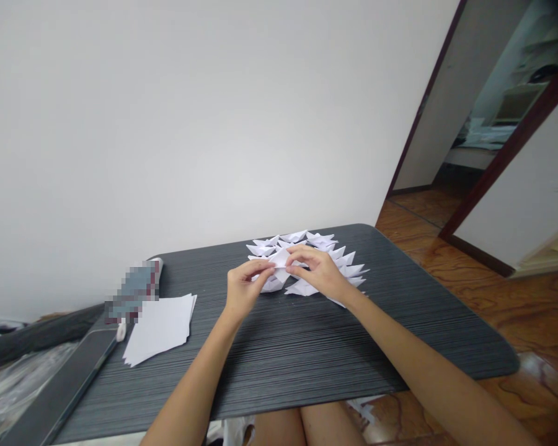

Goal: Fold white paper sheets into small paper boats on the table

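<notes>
A small folded piece of white paper is held up over the table between both hands. My left hand pinches its left side between thumb and fingers. My right hand grips the right side the same way, its fingers partly covering the paper. Behind and beneath the hands, several white paper boats sit in rows close together. Some of these boats are hidden by my right hand and forearm.
A stack of white paper sheets lies on the dark table at the left. Beside it is a blurred-out item near the wall. A long dark flat object runs along the left edge. A doorway stands at the right.
</notes>
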`<state>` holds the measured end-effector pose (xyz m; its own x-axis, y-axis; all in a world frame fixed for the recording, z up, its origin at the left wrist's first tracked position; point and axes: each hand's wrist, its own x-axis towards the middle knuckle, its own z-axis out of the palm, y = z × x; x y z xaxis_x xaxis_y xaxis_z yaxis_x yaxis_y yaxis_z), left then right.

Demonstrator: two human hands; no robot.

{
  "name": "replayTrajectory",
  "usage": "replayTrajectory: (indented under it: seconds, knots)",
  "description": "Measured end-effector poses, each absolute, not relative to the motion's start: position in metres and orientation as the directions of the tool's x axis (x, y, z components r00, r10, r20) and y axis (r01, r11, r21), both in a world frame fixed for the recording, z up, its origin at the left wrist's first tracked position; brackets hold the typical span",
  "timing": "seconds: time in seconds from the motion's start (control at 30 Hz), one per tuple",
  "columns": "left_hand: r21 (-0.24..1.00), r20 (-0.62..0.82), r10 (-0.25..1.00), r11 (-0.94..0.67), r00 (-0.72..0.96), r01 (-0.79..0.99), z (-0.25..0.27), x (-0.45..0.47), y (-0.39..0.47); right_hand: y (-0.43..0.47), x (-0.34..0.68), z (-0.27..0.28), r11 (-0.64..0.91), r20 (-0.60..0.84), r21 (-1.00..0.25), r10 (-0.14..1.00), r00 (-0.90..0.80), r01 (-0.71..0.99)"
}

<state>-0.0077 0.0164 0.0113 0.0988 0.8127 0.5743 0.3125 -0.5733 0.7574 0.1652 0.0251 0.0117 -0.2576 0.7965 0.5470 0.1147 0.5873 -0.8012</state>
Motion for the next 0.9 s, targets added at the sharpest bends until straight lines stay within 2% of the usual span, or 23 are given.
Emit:
replayTrajectory:
  seconds: [0.17, 0.27, 0.43, 0.6, 0.77, 0.9]
  knots:
    - [0.748, 0.564, 0.823, -0.543, 0.065, 0.381, 0.009, -0.004, 0.013, 0.026, 0.163, 0.007, 0.647, 0.611, -0.746, 0.759, -0.224, 0.156]
    - [0.73, 0.576, 0.814, -0.554, 0.075, 0.401, 0.01, -0.002, 0.011, 0.026, 0.16, 0.005, 0.637, 0.621, -0.761, 0.77, -0.147, 0.123]
    - [0.787, 0.545, 0.835, -0.541, 0.078, 0.296, 0.011, 0.002, 0.007, 0.027, 0.155, 0.003, 0.48, 0.481, -0.877, 0.876, -0.047, -0.035]
    - [0.848, 0.484, 0.873, -0.486, 0.064, 0.211, 0.012, 0.005, 0.005, 0.025, 0.152, 0.003, 0.429, 0.435, -0.891, 0.9, -0.01, -0.15]
    - [0.848, 0.467, 0.88, -0.473, 0.085, 0.237, 0.013, 0.004, 0.003, 0.022, 0.151, 0.004, 0.459, 0.464, -0.879, 0.886, -0.009, -0.131]
    - [0.885, 0.407, 0.904, -0.426, 0.133, 0.185, 0.012, 0.006, 0.003, 0.022, 0.151, 0.003, 0.487, 0.49, -0.869, 0.872, -0.005, -0.09]
